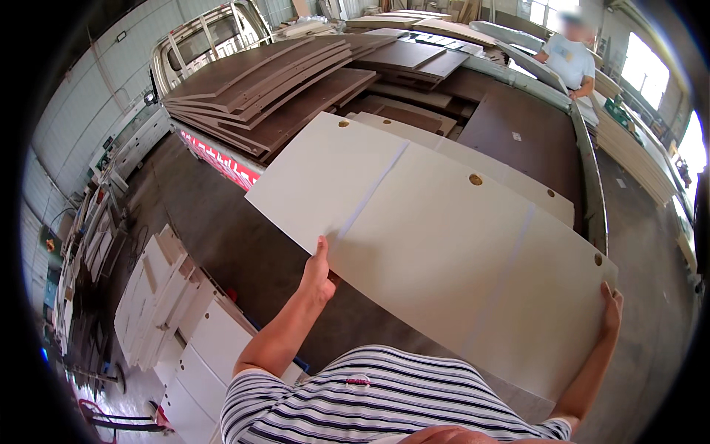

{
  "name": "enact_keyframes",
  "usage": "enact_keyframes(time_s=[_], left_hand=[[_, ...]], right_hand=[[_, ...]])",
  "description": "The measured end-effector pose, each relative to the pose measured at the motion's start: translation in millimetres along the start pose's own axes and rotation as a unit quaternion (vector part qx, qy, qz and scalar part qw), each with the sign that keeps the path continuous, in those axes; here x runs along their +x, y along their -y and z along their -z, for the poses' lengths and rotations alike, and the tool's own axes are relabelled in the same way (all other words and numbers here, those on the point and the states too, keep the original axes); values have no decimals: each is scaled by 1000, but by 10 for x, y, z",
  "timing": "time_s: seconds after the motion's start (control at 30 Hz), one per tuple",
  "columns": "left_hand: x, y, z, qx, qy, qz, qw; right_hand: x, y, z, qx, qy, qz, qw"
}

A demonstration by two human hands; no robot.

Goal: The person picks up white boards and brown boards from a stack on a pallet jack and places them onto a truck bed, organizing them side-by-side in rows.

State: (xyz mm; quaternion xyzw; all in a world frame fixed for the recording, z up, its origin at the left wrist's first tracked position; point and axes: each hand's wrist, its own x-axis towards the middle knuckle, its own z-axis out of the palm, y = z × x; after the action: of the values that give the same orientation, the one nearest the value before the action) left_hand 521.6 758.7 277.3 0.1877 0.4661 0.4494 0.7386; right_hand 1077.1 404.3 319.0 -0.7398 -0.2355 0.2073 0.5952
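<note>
A long cream-coloured panel (429, 222) with round holes and two pale straps across it spans the space in front of me, its far side over the truck bed. My left hand (319, 274) grips its near edge, thumb on top and fingers hidden underneath. At the panel's right end, my right hand (612, 305) is closed round the edge, its fingers partly hidden. Another cream panel (510, 174) with holes lies just beyond, partly covered by the first. Brown boards (259, 81) are piled on the left of the truck bed, and a wide dark board (521, 126) lies on the right.
The truck's side rail (589, 177) runs along the right of the load. A co-worker (573, 63) in a light shirt stands beyond it, near stacked boards (629, 144). White panels (203, 348) stand low at my left. The truck cab (211, 44) is at the far left.
</note>
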Motion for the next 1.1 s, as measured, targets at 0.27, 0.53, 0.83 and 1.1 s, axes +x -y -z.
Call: enact_keyframes(time_s=[0.27, 0.53, 0.83, 1.1], left_hand=[[104, -178, -90, 27, 15, -54, 998], [-125, -533, 321, 502, 6, -252, 827], [428, -836, -72, 663, 257, -651, 264], [911, -977, -767, 647, 227, -691, 231]], right_hand=[[300, 743, -157, -541, 5, -44, 840], [-1541, 1572, -1588, -487, 343, 194, 780], [-1485, 744, -1799, -572, 165, 316, 739], [-680, 952, -1916, -536, 148, 301, 775]])
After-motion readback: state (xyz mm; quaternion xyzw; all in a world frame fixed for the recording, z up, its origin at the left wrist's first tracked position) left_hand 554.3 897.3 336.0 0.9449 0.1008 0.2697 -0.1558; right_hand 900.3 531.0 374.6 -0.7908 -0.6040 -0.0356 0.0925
